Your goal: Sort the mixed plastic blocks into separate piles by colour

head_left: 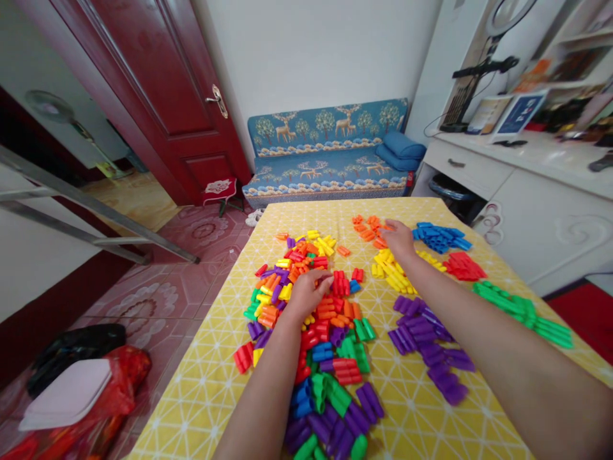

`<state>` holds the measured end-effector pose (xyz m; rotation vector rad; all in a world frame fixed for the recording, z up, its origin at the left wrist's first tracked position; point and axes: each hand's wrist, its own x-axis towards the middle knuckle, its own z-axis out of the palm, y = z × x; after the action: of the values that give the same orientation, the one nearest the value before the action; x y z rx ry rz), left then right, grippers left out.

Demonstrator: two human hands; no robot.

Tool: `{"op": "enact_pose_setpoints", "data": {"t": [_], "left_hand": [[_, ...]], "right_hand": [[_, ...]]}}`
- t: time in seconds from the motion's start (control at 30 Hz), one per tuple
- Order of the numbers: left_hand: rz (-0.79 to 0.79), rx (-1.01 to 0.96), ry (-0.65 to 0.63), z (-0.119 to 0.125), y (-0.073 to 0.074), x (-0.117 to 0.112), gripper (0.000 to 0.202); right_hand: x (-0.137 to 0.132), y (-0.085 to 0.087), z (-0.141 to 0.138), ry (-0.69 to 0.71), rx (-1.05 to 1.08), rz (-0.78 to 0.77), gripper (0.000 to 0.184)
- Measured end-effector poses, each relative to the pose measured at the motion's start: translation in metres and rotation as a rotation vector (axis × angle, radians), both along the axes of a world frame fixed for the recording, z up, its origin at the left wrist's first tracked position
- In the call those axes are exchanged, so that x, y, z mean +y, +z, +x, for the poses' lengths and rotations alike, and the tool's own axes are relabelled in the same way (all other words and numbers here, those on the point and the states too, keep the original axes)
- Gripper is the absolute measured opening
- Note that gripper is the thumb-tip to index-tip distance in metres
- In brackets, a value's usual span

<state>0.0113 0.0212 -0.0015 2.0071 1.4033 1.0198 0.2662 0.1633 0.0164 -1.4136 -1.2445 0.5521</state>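
A mixed pile of coloured plastic tube-shaped blocks (pixel 325 313) lies across the middle and left of the table. My left hand (pixel 308 295) is over this pile, fingers curled and close to some red blocks (pixel 340 283); whatever is between them is hidden. Farther out, my right hand (pixel 400 237) reaches to a small group of orange blocks (pixel 368 231), with its fingertips closed around an orange block at the group's right edge. Under and beside my right forearm are yellow blocks (pixel 393 271) and purple blocks (pixel 426 335), each colour grouped together.
Blue blocks (pixel 439 236), red blocks (pixel 464 266) and green blocks (pixel 522 310) form separate groups along the right. All rest on a yellow patterned tablecloth (pixel 201 383). A blue sofa (pixel 325 153) stands beyond the table, a white cabinet (pixel 536 211) at right, bags (pixel 124 377) on the left floor.
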Motion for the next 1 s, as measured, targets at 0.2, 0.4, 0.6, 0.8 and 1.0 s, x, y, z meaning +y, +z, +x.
{"op": "enact_pose_setpoints", "data": {"t": [0.2, 0.4, 0.6, 0.8, 1.0], "left_hand": [[0.072, -0.100, 0.056, -0.001, 0.004, -0.002, 0.039], [0.095, -0.079, 0.069, -0.002, 0.007, -0.004, 0.040], [0.101, -0.061, 0.072, -0.003, 0.007, -0.004, 0.039], [0.099, -0.081, 0.082, -0.005, 0.003, -0.002, 0.040], [0.065, -0.078, 0.098, -0.003, 0.003, -0.003, 0.040]], "right_hand": [[-0.083, -0.005, -0.080, 0.497, 0.031, -0.092, 0.030], [-0.136, -0.015, -0.128, 0.723, -0.093, 0.071, 0.035], [-0.137, -0.020, -0.131, 0.613, -0.235, 0.103, 0.024], [-0.116, -0.018, -0.114, 0.598, -0.191, 0.096, 0.017], [-0.036, -0.015, -0.063, 0.231, 0.161, -0.115, 0.018]]}}
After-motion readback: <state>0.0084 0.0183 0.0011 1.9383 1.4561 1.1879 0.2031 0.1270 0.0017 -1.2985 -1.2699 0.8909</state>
